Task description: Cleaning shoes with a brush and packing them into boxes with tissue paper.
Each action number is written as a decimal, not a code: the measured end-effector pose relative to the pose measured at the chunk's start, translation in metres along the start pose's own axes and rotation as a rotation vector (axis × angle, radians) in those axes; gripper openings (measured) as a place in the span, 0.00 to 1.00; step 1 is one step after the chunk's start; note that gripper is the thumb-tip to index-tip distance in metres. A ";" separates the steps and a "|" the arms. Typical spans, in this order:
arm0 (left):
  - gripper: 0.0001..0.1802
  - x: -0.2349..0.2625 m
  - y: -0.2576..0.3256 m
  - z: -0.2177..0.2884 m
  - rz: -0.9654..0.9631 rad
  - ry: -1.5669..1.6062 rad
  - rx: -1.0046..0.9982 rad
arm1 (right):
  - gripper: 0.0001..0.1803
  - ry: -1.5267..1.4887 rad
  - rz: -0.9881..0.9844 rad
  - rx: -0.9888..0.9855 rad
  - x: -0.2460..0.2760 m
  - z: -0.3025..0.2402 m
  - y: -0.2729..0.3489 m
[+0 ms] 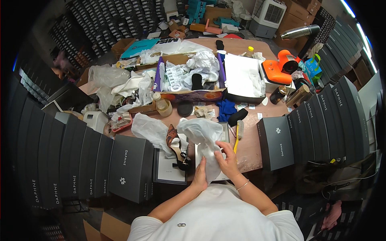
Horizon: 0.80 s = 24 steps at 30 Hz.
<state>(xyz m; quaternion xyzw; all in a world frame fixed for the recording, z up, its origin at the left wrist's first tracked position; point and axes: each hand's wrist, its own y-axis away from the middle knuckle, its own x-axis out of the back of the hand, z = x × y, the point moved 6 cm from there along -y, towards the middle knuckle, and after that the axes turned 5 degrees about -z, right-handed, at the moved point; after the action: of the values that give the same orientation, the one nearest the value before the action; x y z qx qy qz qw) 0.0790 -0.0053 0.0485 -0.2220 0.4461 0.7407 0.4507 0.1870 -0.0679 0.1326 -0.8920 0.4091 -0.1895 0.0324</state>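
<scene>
Both my hands hold a crumpled sheet of thin white wrapping (202, 132) in front of my chest. My left hand (200, 175) grips its lower left edge, while the fingers of my right hand (226, 160) pinch it on the right. Whether something is wrapped inside cannot be seen. Just left of it, a heeled shoe (175, 145) with a brown and black pattern and a dark ankle strap lies tilted over an open dark grey shoebox (169, 181). More thin white wrapping (149, 130) is spread beside the shoe. Behind my hands, a pale box part is partly covered.
Stacked dark shoeboxes flank me, left (130, 168) and right (277, 142). A yellow brush (237, 138), a black shoe pad (238, 117) and a blue cloth (226, 109) lie beyond my hands. Farther back stand a purple-edged carton (189, 95) of paper and an orange device (277, 70).
</scene>
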 end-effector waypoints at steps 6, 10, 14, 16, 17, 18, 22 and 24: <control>0.35 0.033 0.010 0.022 0.026 -0.134 -0.049 | 0.16 -0.450 -0.184 -0.309 -0.003 0.026 -0.024; 0.39 0.056 0.015 0.037 0.018 -0.038 -0.043 | 0.12 -0.119 -0.661 -0.104 -0.034 -0.019 0.015; 0.33 0.077 0.005 0.063 0.006 -0.065 -0.184 | 0.18 -0.090 -0.503 -0.175 -0.037 -0.013 0.031; 0.33 0.072 0.012 0.067 -0.006 -0.211 -0.202 | 0.23 -0.405 -0.282 -0.403 -0.027 0.012 -0.011; 0.33 0.067 0.015 0.063 -0.028 -0.241 -0.173 | 0.19 -0.451 -0.203 -0.416 -0.025 0.010 -0.029; 0.34 0.062 0.018 0.059 -0.054 -0.271 -0.146 | 0.17 -0.438 -0.236 -0.375 -0.026 0.010 -0.032; 0.34 0.045 0.021 0.053 -0.017 -0.028 -0.160 | 0.11 0.050 -0.239 0.014 -0.033 -0.037 -0.029; 0.34 0.078 0.008 0.022 -0.531 0.153 -0.068 | 0.11 0.249 -0.345 0.362 -0.046 -0.068 0.005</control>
<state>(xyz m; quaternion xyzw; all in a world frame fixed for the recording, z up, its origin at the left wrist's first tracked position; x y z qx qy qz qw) 0.0350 0.0484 0.0063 -0.4014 0.3800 0.5924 0.5861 0.1317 -0.0308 0.1802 -0.8981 0.2114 -0.3703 0.1080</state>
